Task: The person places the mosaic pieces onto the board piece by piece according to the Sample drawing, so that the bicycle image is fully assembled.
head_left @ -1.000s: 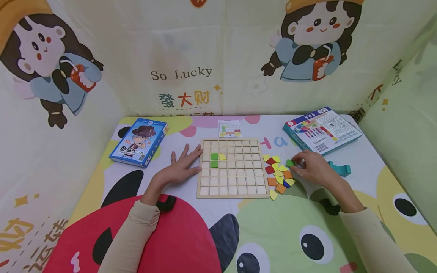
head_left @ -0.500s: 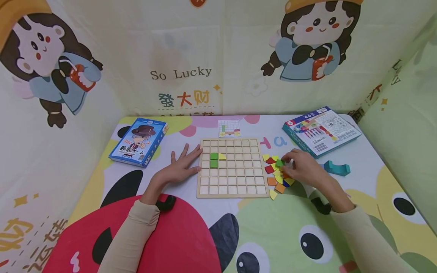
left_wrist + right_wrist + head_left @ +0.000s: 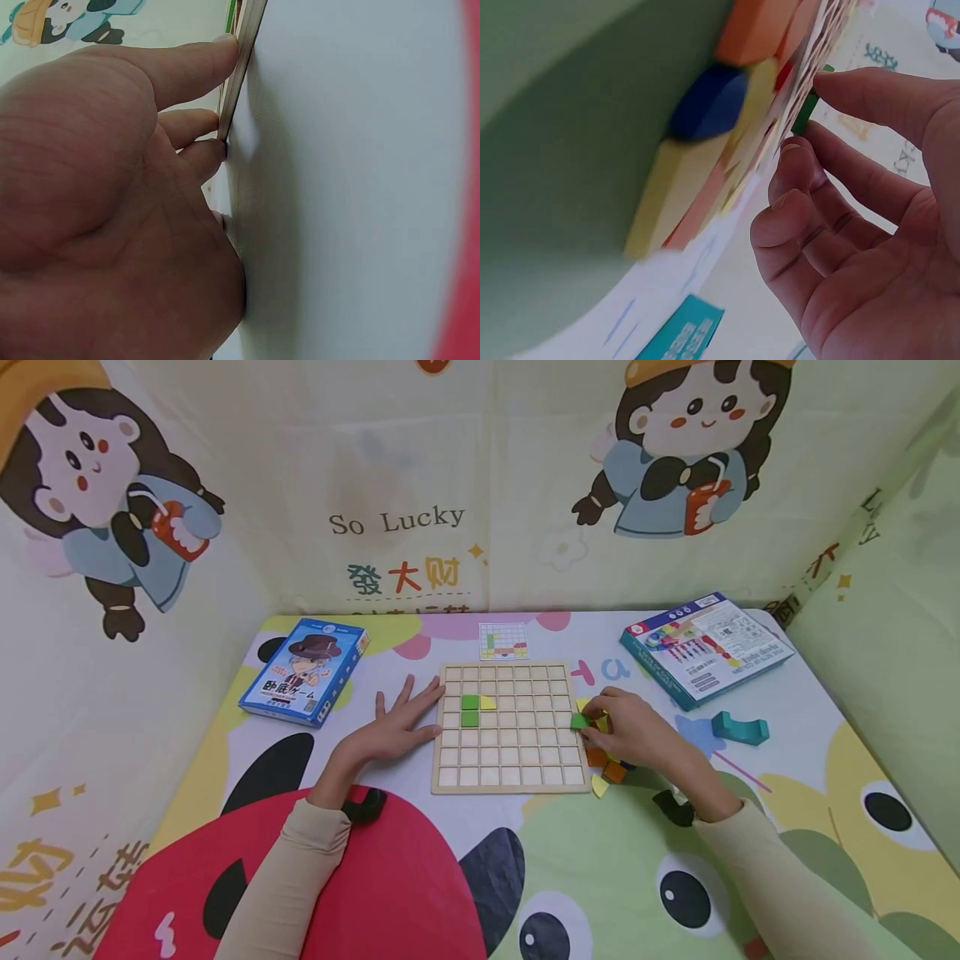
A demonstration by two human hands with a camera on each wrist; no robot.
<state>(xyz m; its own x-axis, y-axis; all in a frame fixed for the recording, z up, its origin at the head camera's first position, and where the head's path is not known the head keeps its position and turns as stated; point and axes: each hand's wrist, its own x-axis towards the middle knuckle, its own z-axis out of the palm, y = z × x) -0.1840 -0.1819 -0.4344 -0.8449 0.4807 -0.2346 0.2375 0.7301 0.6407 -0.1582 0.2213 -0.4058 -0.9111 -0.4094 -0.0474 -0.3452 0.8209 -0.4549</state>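
A wooden grid board lies mid-table, with two green square tiles one above the other in its cells and a yellow quarter-round tile beside the upper one. My left hand rests at the board's left edge, fingers spread and their tips touching the rim. Between thumb and fingertip my right hand pinches another green square tile over the board's right edge. In the right wrist view that green tile shows edge-on. The right hand partly hides the pile of loose tiles below it.
Behind the board lies a small printed pattern card. A blue game box is at the left and another box at the back right. A teal curved block lies right of the right hand.
My right hand has moved left with the green square tile, from the right of the loose pile to the board's right edge. The left hand has stayed in place.
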